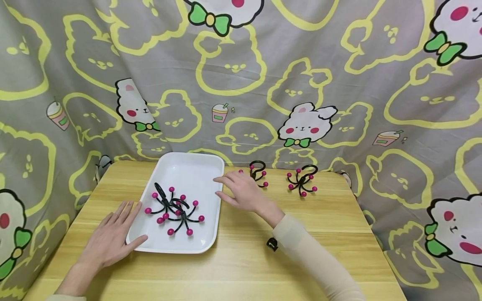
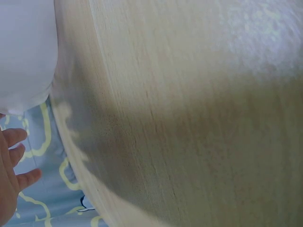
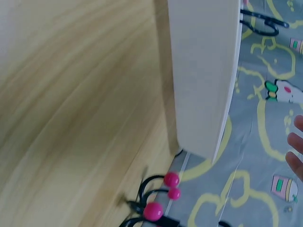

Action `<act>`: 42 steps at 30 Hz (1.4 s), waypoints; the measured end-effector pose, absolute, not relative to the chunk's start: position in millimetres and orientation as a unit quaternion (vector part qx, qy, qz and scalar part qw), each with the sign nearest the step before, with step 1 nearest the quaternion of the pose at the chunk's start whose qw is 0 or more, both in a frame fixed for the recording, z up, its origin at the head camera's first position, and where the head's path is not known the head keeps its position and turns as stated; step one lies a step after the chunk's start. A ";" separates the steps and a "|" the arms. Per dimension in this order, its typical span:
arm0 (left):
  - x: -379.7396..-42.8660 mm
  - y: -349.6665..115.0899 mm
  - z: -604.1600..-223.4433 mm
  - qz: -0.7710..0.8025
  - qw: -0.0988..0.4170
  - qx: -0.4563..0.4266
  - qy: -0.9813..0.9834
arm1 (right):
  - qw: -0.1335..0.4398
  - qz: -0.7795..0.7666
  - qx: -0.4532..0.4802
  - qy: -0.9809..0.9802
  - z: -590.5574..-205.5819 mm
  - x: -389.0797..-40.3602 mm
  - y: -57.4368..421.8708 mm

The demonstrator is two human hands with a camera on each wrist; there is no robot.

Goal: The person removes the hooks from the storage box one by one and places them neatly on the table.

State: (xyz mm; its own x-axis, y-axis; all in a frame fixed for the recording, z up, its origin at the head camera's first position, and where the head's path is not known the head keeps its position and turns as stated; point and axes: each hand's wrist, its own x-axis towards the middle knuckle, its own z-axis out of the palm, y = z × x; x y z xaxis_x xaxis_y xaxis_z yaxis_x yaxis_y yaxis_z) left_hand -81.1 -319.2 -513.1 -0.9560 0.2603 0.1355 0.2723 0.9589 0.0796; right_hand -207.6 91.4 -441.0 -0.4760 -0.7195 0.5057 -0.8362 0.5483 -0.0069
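A white rectangular tray (image 1: 196, 167) lies on the table. Two black multi-armed hooks with pink ball tips, a front one (image 1: 183, 214) and a rear one (image 1: 165, 202), overlap inside it. My left hand (image 1: 113, 236) rests along the tray's left rim, fingers straight and thumb spread over the front corner. At the right rim is my right hand (image 1: 242, 190), its thumb and fingers apart, with nothing between them. Behind that hand a third hook (image 1: 257, 173) is partly hidden. The right wrist view shows the tray's side wall (image 3: 203, 71) and the fingertips (image 3: 296, 146).
Another pink-tipped hook (image 1: 302, 182) lies at the table's back right. A small black object (image 1: 272, 244) sits beside the right sleeve (image 1: 301, 246). Patterned grey curtain (image 1: 241, 75) hangs behind and around the wooden table (image 1: 241, 267).
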 end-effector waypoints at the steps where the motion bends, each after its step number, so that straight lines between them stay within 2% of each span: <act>1: -81.0 -319.4 -513.2 -0.048 0.062 -0.135 -0.988 | 0.229 0.127 0.462 -0.847 -441.3 -206.2 88.0; 9: -80.6 -319.6 -513.6 -0.048 0.064 -0.135 -0.988 | 0.213 0.124 0.485 -0.839 -437.8 -199.6 63.4; 21: -80.4 -319.7 -513.8 -0.051 0.060 -0.130 -0.988 | 0.141 0.074 0.504 -0.849 -439.1 -204.0 30.2; 32: -81.2 -319.8 -514.0 -0.050 0.053 -0.128 -0.989 | 0.140 0.060 0.510 -0.847 -448.8 -209.6 15.2; 42: -81.6 -320.2 -516.0 -0.049 0.071 -0.133 -0.987 | 0.131 0.055 0.523 -0.841 -451.7 -205.8 6.6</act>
State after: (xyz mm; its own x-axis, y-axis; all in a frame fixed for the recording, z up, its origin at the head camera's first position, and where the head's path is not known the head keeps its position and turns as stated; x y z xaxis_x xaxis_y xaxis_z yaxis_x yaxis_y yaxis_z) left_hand -81.6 -320.2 -516.0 -0.9546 0.2559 0.1523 0.2698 0.9597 0.0782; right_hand -205.8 6.6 -451.7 -0.4190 -0.8646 0.2774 -0.8933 0.4472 0.0446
